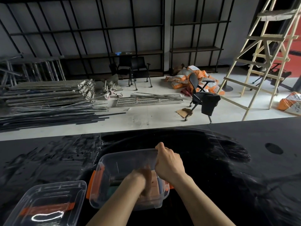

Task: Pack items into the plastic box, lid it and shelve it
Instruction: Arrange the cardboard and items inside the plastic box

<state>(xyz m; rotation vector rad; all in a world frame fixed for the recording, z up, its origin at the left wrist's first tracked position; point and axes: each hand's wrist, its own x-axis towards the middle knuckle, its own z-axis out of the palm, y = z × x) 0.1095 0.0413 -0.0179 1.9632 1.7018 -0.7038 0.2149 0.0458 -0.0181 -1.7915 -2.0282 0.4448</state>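
The clear plastic box point(114, 181) sits on the black tabletop point(228, 168) right before the person, its lid point(48, 203) lying just to its left; packing looks best done by pressing contents flat while bracing the rim; the left hand point(143, 183) reaches inside, its fingers blurred, grip unclear; the right hand point(169, 162) curls closed over the far rim.

Both forearms are bare, with no sleeves, and the left hand point(143, 181) and right hand point(169, 163) ungloved.
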